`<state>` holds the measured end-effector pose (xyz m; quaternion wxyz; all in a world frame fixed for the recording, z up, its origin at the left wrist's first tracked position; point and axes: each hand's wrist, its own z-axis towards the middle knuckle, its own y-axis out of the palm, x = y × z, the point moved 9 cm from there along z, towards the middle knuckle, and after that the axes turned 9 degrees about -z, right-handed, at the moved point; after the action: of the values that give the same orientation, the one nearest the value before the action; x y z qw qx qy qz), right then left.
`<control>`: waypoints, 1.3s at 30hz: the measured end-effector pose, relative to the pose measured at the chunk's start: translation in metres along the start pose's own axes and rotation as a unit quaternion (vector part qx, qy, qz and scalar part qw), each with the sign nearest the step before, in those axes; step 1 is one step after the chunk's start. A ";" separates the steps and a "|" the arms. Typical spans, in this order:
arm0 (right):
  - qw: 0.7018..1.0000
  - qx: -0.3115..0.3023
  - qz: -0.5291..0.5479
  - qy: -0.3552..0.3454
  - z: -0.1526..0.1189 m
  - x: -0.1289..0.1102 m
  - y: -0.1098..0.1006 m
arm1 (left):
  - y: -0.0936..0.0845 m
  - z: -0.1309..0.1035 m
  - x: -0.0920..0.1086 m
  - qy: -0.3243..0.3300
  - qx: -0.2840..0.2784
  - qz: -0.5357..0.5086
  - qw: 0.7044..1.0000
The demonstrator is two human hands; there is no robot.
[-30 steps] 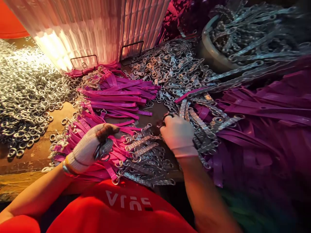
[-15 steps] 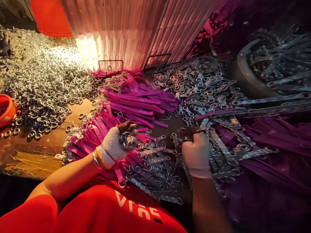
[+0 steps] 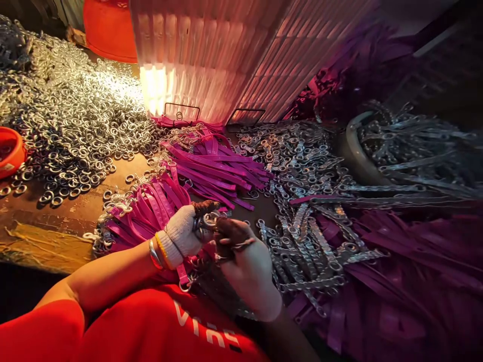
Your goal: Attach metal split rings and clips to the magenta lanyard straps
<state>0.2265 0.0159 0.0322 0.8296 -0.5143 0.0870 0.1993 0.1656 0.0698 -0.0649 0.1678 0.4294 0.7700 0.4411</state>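
My left hand (image 3: pixel 183 231), in a white glove with dark stained fingertips, is closed round several metal rings (image 3: pixel 210 220). My right hand (image 3: pixel 247 271), gloved the same way, touches the left at the rings. Its fingers are pinched together, and what they hold is hidden. Beneath and behind my left hand lies a bundle of magenta straps (image 3: pixel 162 201) with pale ring ends. Right of my right hand spread silvery braided strips (image 3: pixel 302 246) with an eye at the end.
A large heap of metal rings (image 3: pixel 75 136) covers the table's left side, by an orange container (image 3: pixel 11 156). A translucent corrugated panel (image 3: pixel 204 65) stands at the back. At right are a tub (image 3: pixel 358 151) of braided strips and purple straps (image 3: pixel 407 241).
My right hand has moved left from the braided strips to meet my left hand at the rings. The view has shifted slightly. My left hand keeps hold of the rings.
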 end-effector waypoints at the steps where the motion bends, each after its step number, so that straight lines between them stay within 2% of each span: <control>1: 0.999 0.025 0.005 0.024 0.001 0.005 -0.007 | 0.001 -0.002 -0.001 -0.011 -0.009 -0.012 1.000; 4: 0.991 0.079 0.027 0.102 0.000 0.020 -0.022 | 0.006 -0.013 -0.010 -0.069 -0.051 -0.039 0.996; 6: 0.989 0.077 0.042 0.122 -0.001 0.022 -0.022 | 0.007 -0.019 -0.015 -0.096 -0.071 -0.042 0.992; 9: 0.986 0.065 0.059 0.139 -0.003 0.021 -0.016 | 0.002 -0.022 -0.018 -0.111 -0.068 -0.022 0.991; 14: 0.978 0.102 0.043 0.175 -0.011 0.025 -0.019 | -0.003 -0.024 -0.026 -0.148 -0.078 0.006 0.986; 18: 0.983 0.081 0.037 0.162 -0.012 0.021 -0.016 | -0.003 -0.024 -0.018 -0.098 -0.072 0.044 0.992; 21: 0.982 0.066 0.028 0.174 -0.011 0.019 -0.016 | -0.002 -0.028 -0.003 -0.014 -0.069 0.133 0.989; 23: 0.977 0.052 0.051 0.200 -0.010 0.021 -0.014 | 0.002 -0.035 0.013 0.082 -0.066 0.236 0.966; 24: 0.972 0.039 0.081 0.219 -0.009 0.023 -0.011 | 0.007 -0.042 0.023 0.143 -0.066 0.293 0.943; 26: 0.946 0.000 0.176 0.273 -0.008 0.031 0.001 | 0.021 -0.059 0.040 0.258 -0.076 0.400 0.876; 28: 0.894 -0.036 0.290 0.340 -0.011 0.040 0.016 | 0.038 -0.073 0.044 0.304 -0.111 0.479 0.816; 29: 0.866 -0.043 0.337 0.367 -0.012 0.044 0.022 | 0.044 -0.076 0.042 0.298 -0.134 0.504 0.800; 30: 0.846 -0.046 0.366 0.385 -0.012 0.047 0.025 | 0.047 -0.077 0.041 0.283 -0.151 0.511 0.798; 31: 0.838 -0.046 0.378 0.391 -0.011 0.049 0.025 | 0.049 -0.076 0.042 0.264 -0.160 0.500 0.809; 32: 0.844 -0.045 0.372 0.384 -0.009 0.050 0.022 | 0.047 -0.072 0.044 0.240 -0.159 0.471 0.834; 34: 0.879 -0.036 0.325 0.348 -0.002 0.049 0.013 | 0.036 -0.058 0.046 0.172 -0.131 0.379 0.900; 36: 0.907 -0.026 0.280 0.314 0.003 0.045 0.005 | 0.020 -0.042 0.035 0.066 -0.096 0.284 0.952; 38: 0.916 -0.024 0.265 0.299 0.004 0.042 0.004 | 0.008 -0.034 0.025 0.006 -0.073 0.253 0.965; 39: 0.916 -0.027 0.269 0.296 0.004 0.041 0.006 | 0.005 -0.032 0.023 0.009 -0.067 0.270 0.960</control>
<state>0.2604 0.0316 0.0148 0.6667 -0.5292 0.4583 0.2558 0.1348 0.0726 -0.0400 0.0635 0.6049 0.5957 0.5246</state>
